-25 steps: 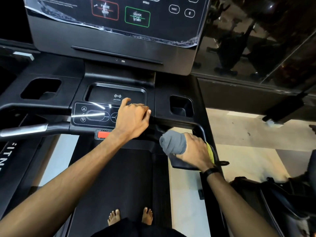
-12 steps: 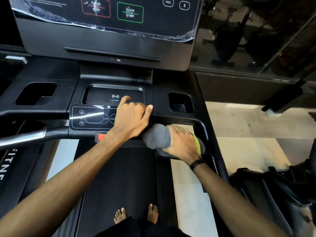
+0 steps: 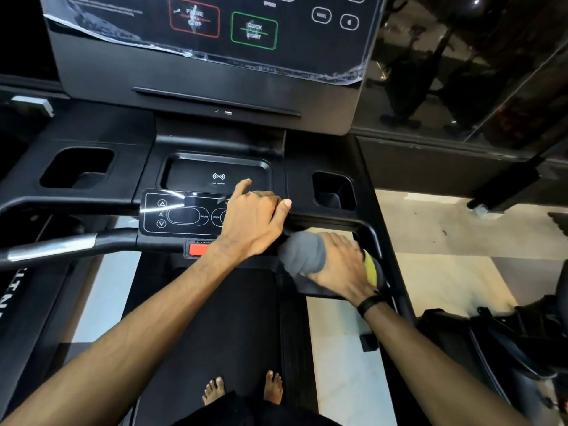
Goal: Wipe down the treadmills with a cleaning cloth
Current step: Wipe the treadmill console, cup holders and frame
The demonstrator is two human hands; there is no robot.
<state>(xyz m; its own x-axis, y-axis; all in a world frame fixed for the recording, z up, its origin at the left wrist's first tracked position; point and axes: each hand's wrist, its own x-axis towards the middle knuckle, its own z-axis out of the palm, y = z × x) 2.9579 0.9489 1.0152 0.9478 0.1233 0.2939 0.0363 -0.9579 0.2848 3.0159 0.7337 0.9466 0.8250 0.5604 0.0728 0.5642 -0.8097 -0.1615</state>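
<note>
I stand barefoot on a black treadmill (image 3: 221, 318). My left hand (image 3: 252, 219) rests on the front edge of its control panel (image 3: 181, 215), fingers curled over the edge and the forefinger stretched toward the phone tray. My right hand (image 3: 338, 265) grips a bunched grey cleaning cloth (image 3: 302, 253) with a yellow part (image 3: 370, 267) showing behind the palm. The cloth wraps the right front handlebar (image 3: 373, 235) just beside my left hand. A black band sits on my right wrist.
The console screen (image 3: 215, 23) with a peeling film rises ahead, above a phone tray (image 3: 212, 172) and two cup holders (image 3: 76, 167) (image 3: 333, 190). A red safety key (image 3: 196, 249) sits under the panel. The left handlebar (image 3: 61, 244) juts leftward. Dark gear (image 3: 507, 333) lies on the floor at right.
My right hand with the cloth has slid left and up along the right handlebar, from apart to beside my left hand. The left hand has stayed on the panel edge.
</note>
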